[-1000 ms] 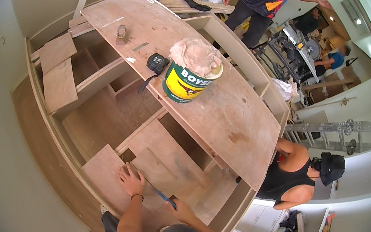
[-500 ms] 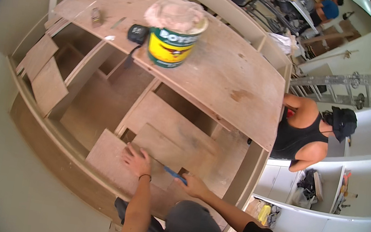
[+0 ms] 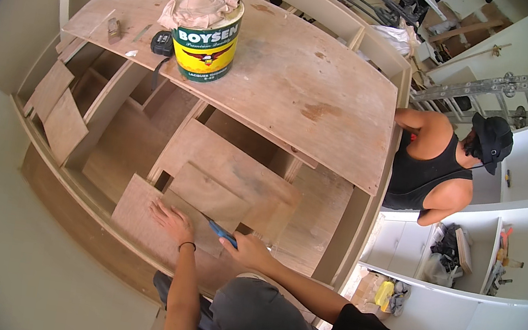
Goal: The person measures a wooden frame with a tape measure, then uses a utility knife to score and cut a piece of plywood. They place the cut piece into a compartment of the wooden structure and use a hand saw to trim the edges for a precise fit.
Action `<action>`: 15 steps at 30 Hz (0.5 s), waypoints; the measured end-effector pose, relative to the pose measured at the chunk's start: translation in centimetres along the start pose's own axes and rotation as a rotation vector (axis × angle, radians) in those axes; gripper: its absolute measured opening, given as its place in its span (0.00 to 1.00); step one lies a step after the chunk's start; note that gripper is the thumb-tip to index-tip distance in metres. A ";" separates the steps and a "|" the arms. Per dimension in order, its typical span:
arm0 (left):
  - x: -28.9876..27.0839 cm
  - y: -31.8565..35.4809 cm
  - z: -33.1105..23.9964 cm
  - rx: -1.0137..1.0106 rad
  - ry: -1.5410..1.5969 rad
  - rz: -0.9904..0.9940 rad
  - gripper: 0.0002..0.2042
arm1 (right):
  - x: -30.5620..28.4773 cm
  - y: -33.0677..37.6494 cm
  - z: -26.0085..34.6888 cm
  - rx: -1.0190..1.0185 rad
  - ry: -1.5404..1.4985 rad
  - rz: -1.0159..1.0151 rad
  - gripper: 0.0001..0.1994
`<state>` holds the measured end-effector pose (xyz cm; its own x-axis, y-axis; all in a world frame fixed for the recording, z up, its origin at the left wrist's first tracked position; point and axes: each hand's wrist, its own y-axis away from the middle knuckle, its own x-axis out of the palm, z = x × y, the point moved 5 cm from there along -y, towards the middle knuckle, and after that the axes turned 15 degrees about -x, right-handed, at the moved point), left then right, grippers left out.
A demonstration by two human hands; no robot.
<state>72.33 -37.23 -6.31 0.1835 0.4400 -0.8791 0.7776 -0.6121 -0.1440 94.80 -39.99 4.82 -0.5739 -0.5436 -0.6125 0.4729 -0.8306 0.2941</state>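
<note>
My left hand [image 3: 172, 221] lies flat, fingers spread, on a thin plywood piece [image 3: 132, 208]. In my right hand [image 3: 249, 253] is a blue utility knife [image 3: 222, 233], its thin end pointing left along the far edge of that piece. Just beyond the knife, a smaller plywood offcut [image 3: 203, 195] rests on a larger plywood panel [image 3: 238, 154]. Small dark gaps show between the pieces. The exact contact of the blade with the wood is too small to tell.
A green and yellow can [image 3: 204, 53] topped with a pinkish rag [image 3: 199, 6] stands on the broad plywood board [image 3: 328, 99], near a black tape measure [image 3: 162, 42]. Wooden dividers frame open compartments. To the right, a co-worker [image 3: 438, 164] bends beside a ladder [image 3: 494, 87].
The whole view has shifted slightly. My left hand has slid back from the plywood's far edge and lies flatter. My right hand, still gripping the knife, has moved a little left.
</note>
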 end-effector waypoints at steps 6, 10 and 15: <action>1.1 3.6 0.5 -0.046 -0.110 0.134 0.25 | -0.1 -0.1 -0.2 -0.056 0.041 -0.045 0.34; 0.8 4.1 0.5 -0.009 -0.104 0.120 0.25 | 0.0 0.1 -0.5 -0.076 0.016 -0.091 0.31; 1.7 5.0 1.5 -0.065 0.094 0.118 0.24 | 0.7 0.6 -1.5 -0.049 -0.128 -0.113 0.33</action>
<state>75.57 -40.54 -9.19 0.3296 0.4289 -0.8411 0.7837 -0.6211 -0.0097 95.74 -40.72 3.45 -0.7041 -0.4609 -0.5402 0.4312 -0.8819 0.1904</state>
